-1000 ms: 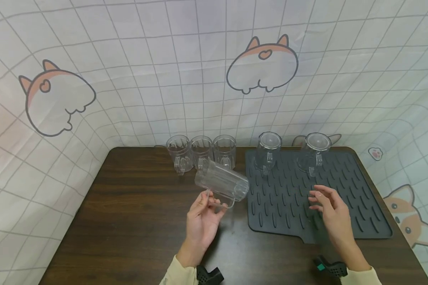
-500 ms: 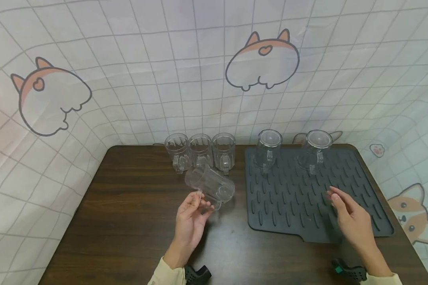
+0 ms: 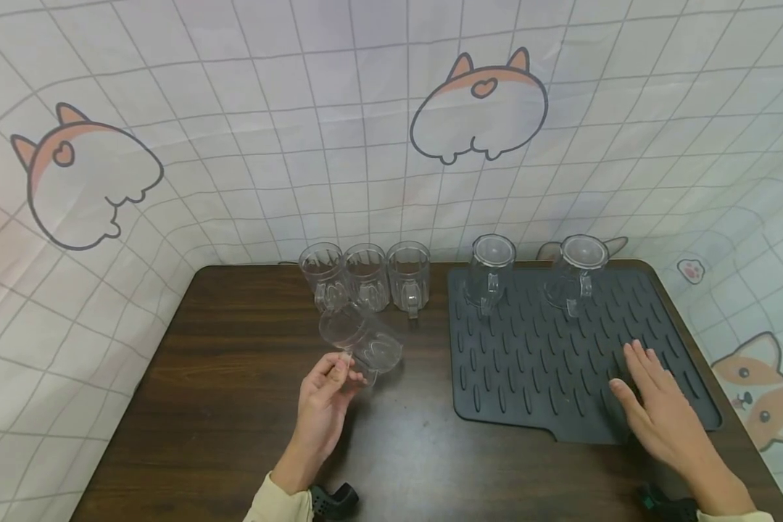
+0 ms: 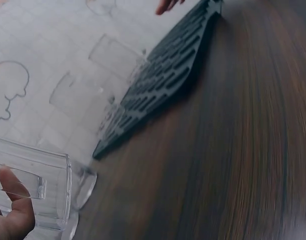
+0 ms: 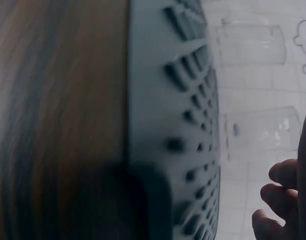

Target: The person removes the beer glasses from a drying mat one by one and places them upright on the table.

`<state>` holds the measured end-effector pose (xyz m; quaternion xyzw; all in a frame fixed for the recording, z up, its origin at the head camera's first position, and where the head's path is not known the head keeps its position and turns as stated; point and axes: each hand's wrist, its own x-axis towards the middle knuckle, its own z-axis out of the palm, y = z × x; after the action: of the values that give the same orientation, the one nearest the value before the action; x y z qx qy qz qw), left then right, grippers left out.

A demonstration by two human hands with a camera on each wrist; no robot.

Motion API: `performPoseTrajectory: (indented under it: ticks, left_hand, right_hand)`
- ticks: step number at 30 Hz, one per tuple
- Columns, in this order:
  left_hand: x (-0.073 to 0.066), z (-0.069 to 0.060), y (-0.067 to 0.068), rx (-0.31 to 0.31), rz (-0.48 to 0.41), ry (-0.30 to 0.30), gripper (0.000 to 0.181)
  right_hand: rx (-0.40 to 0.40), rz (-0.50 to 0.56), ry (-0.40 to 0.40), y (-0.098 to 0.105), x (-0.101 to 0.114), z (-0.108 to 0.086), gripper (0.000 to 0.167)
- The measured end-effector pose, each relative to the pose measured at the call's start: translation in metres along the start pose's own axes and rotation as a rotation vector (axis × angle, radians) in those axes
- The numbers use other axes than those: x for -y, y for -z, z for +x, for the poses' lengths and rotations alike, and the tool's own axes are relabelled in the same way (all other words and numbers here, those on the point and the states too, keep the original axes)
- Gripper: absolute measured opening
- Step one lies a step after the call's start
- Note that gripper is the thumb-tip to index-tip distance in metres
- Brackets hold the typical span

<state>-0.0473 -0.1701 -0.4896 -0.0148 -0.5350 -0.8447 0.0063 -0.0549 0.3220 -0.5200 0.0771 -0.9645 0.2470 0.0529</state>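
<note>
My left hand [image 3: 326, 409] grips a clear glass mug [image 3: 368, 341] by its handle. The mug is tilted, its mouth toward the upper left, in front of a row of upright mugs. In the left wrist view curled fingers [image 4: 18, 210] show beside the mug [image 4: 48, 175]. My right hand [image 3: 668, 420] is over the front right part of a dark grey ridged drying mat [image 3: 515, 391], fingers straight and holding nothing. Whether it touches the mat I cannot tell. Two clear mugs, the left one [image 3: 489, 272] and the right one [image 3: 576, 275], stand upside down on the mat's back.
Three upright glass mugs stand along the back of the wooden table [image 3: 235, 384]: a left one [image 3: 322, 272], a middle one [image 3: 368, 279] and a right one [image 3: 409, 275]. Behind them hangs a white gridded cloth [image 3: 267, 145] with cartoon dogs.
My left hand has carried the tilted mug leftward, away from the mat. My right hand has shifted right, and its fingers have straightened.
</note>
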Motion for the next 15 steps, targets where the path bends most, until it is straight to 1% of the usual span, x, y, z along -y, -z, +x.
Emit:
performPoseTrajectory:
  ticks: [3,6,10,15]
  left_hand:
    - [-0.002,0.000,0.007,-0.007,0.037,-0.015,0.018]
    - [-0.005,0.000,0.014,-0.007,0.082,-0.034,0.016]
    - [-0.007,-0.001,0.022,-0.015,0.140,-0.047,0.013]
    - [-0.010,0.000,0.032,-0.062,0.214,-0.044,0.009]
  right_hand:
    - [0.003,-0.066,0.043,-0.001,-0.009,-0.003,0.070]
    - [0.008,-0.112,0.055,-0.001,-0.017,-0.007,0.073]
    - [0.031,-0.146,0.064,-0.001,-0.025,-0.010,0.076]
    - [0.076,-0.201,0.058,-0.004,-0.031,-0.015,0.082]
